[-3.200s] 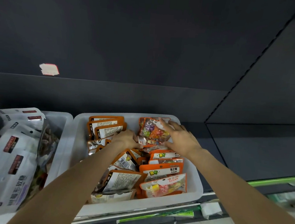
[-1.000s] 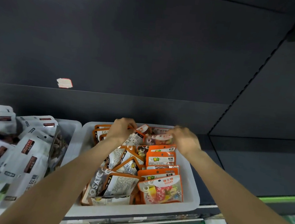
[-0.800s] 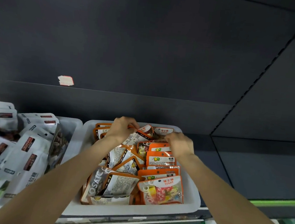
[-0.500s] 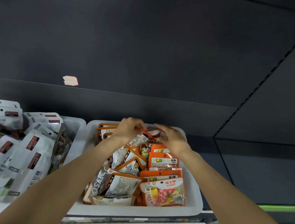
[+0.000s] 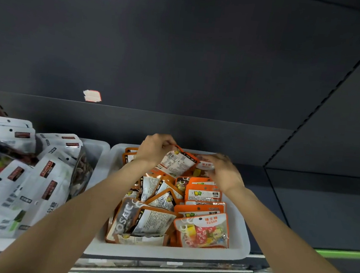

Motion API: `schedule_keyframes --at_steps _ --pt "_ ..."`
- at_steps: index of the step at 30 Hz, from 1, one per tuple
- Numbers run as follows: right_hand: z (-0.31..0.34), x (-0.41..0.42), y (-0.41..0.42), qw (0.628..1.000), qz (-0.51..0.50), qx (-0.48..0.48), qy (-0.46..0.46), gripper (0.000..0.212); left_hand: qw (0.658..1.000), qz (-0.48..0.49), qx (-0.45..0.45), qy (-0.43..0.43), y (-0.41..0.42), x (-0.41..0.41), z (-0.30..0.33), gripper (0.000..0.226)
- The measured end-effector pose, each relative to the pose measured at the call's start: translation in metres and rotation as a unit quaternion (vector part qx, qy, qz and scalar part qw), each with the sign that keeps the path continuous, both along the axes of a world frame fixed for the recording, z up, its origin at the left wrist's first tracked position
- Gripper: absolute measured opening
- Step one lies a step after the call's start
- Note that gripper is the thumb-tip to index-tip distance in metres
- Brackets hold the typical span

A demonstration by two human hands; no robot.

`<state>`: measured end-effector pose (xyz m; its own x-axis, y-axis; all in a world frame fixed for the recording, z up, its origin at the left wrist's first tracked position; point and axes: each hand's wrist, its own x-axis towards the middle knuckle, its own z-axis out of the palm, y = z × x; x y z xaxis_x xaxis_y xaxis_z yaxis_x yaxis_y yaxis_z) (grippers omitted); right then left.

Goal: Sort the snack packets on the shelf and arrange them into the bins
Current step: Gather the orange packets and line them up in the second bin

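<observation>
Here the left hand (image 5: 154, 149) grips an orange packet (image 5: 178, 162) beneath it; right hand's (image 5: 223, 173) grip unclear.

Both bare forearms are stretched forward from the bottom corners, wrists close together up ahead. The left hand (image 5: 155, 148) is curled, a packet (image 5: 178, 161) pinched at its top edge. The right hand (image 5: 224, 170) is held palm down, fingers bent over something, probably gripped, though the fingertips can't really be made out.
</observation>
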<state>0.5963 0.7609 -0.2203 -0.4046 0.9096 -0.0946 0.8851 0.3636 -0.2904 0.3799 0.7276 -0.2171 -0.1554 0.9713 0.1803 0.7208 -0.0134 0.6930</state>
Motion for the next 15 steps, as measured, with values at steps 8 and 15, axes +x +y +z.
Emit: schedule_keyframes --at_steps 8,15 --pt "0.008 0.004 0.009 0.977 -0.073 -0.051 0.195 0.006 0.991 -0.046 0.032 -0.121 0.007 0.014 0.007 0.007" --pt "-0.003 0.011 -0.002 0.950 -0.066 -0.065 0.298 0.022 0.977 0.025 -0.157 -0.145 0.005 0.018 0.003 0.045"
